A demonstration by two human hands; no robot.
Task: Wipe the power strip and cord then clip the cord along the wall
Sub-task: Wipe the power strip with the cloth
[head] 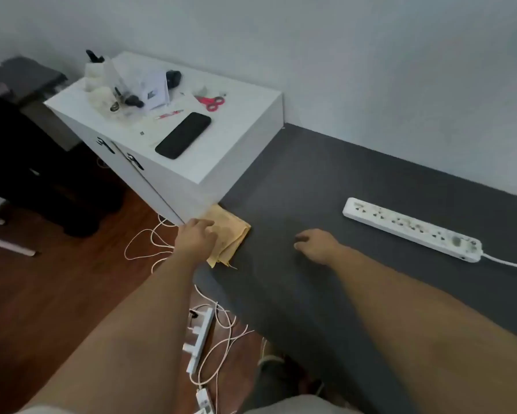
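The white power strip [411,229] lies flat on the dark grey surface [296,186] at the right of the frame, running diagonally from upper left to lower right. Its sockets face up and carry visible grime. Its white cord [508,263] exits the lower-right end and runs off the right edge of the frame. The strip is parallel to the white wall [370,70] and well apart from both hands.

The right hand [317,244] is at frame centre, to the left of the power strip, with bare grey surface between them. The hand is palm down, fingers curled loosely under, knuckles up, and holds nothing. Whether the fingertips touch the surface cannot be determined. The right forearm extends from the lower right corner of the frame.

The left hand [196,236] is at centre left, over the near-left corner of the grey surface. It rests on the left part of a folded yellow cloth [231,236], fingers slightly spread and bent down onto the fabric. A closed grip on the cloth cannot be confirmed. The left forearm extends from the lower left of the frame.

The cloth lies at the edge of the grey surface, touching the base of a white cabinet [191,150] at upper left. On the cabinet top are a black phone [183,135] and red scissors [211,102].

A second white power strip [199,339] with thin cables lies on the wooden floor [57,294] below.
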